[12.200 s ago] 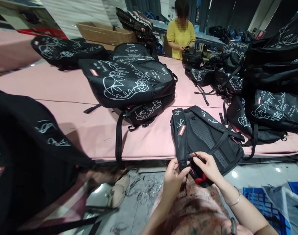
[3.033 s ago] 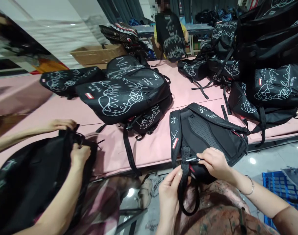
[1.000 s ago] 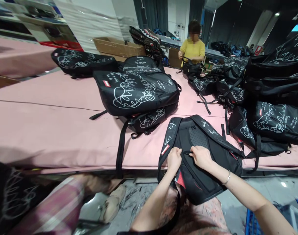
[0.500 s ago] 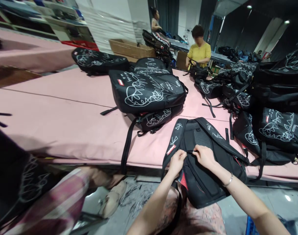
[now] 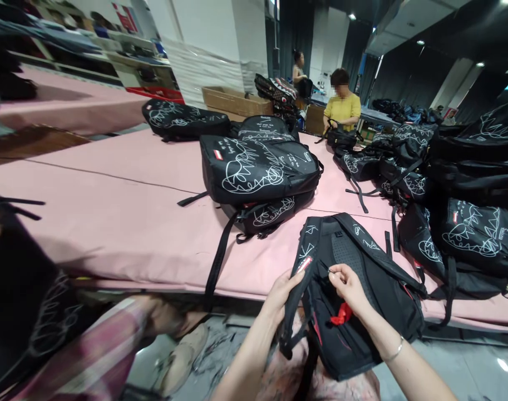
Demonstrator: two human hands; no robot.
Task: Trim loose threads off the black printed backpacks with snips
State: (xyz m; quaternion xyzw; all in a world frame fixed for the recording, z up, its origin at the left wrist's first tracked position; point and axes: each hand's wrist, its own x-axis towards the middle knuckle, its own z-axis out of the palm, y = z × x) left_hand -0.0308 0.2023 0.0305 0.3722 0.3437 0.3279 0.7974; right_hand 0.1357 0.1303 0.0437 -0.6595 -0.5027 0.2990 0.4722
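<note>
A black backpack (image 5: 373, 328) lies back panel up, partly on the pink table edge and partly over my lap. My left hand (image 5: 282, 295) is closed round its left shoulder strap (image 5: 309, 245), just below a small red and white label (image 5: 304, 264). Over the back panel, my right hand (image 5: 349, 285) pinches a small dark zipper pull, mostly hidden by the fingertips. Beneath that hand the back panel gapes open, and a bit of red fabric (image 5: 341, 314) shows in the gap.
On the pink table (image 5: 112, 206), stacked black backpacks (image 5: 257, 167) with white scribbles lie ahead. More backpacks (image 5: 473, 234) are piled at right. A seated person's plaid-clothed leg (image 5: 90, 345) and another dark bag (image 5: 24, 301) are at left. A co-worker in yellow (image 5: 342, 108) stands farther back.
My left hand has gone from the zipper area to the shoulder strap, pulling it outward. The right hand still pinches near the same spot. Red fabric now shows in the open back panel.
</note>
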